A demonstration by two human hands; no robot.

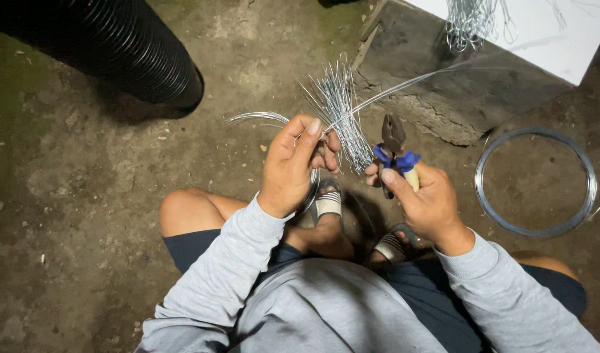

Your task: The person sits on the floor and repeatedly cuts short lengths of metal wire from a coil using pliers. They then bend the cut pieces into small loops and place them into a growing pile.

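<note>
Head view: the left hand clenches a bundle of cut wires, and the right hand grips blue-handled pliers. Keeping the long wire taut should help cut cleanly.

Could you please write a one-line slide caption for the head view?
Seated person's left hand grips cut wire pieces; right hand holds blue-handled pliers beside a wire coil.

Rough dirt floor under hard, close light

The bare earthen ground is pitted and strewn with small stones. A black ribbed pipe lies at upper left, a grey concrete block at upper right with a white board on it.
</note>
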